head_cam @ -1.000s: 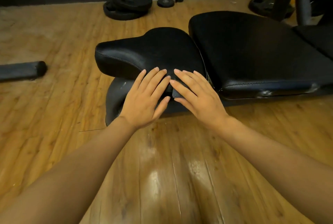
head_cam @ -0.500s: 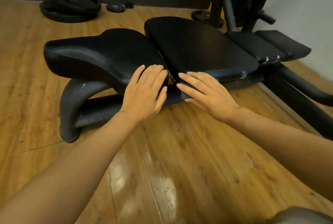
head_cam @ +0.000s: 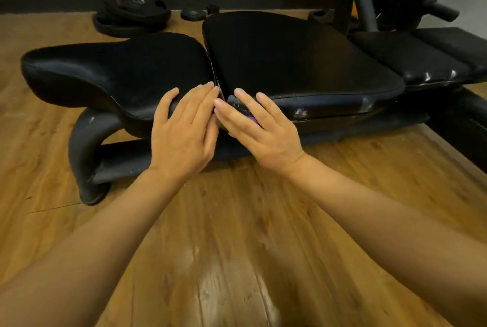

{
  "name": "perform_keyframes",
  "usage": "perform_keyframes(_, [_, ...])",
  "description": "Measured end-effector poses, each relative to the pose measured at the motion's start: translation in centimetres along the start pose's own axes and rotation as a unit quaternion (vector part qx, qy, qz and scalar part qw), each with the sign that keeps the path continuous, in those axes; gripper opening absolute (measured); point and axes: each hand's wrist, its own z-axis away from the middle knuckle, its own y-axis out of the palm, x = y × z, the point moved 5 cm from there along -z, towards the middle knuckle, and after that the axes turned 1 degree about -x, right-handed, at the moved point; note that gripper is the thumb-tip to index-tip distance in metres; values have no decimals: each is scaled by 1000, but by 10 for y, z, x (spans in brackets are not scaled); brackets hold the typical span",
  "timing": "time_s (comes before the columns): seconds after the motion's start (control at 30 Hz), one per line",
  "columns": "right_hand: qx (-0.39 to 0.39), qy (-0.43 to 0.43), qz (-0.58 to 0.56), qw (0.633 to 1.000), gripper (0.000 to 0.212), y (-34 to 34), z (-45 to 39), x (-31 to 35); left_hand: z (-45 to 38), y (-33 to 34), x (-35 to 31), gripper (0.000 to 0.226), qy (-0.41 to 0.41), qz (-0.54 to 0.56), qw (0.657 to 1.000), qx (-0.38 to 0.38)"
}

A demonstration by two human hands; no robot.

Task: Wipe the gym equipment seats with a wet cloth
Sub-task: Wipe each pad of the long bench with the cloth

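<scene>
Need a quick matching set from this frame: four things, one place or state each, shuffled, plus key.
1. left hand
2. right hand
3. weight plates
4. floor

A. stacked by the far wall
B. flat on the curved seat's near edge
C. glossy wood planks
D. on the flat pad's near corner, something purple under its fingers

Pairs: 1-B, 2-D, 3-A, 4-C

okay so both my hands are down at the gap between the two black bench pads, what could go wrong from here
1. The fingertips of your left hand and right hand sit right at the seam between the curved seat pad and the flat pad; if either pad shifts, they could get pinched.
2. Only a purple scrap shows under your right fingers; if that is the cloth, it may slip into the gap.
</scene>
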Motion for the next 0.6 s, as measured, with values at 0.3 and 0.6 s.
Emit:
perform_keyframes(0.3, [74,135,-66,986,46,-21,87,-104,-5,13,-21,44,-4,-23,1000,-18])
perform_keyframes(0.6, [-5,100,31,994,51,10,19,4,-5,10,-18,46,19,-17,999,21])
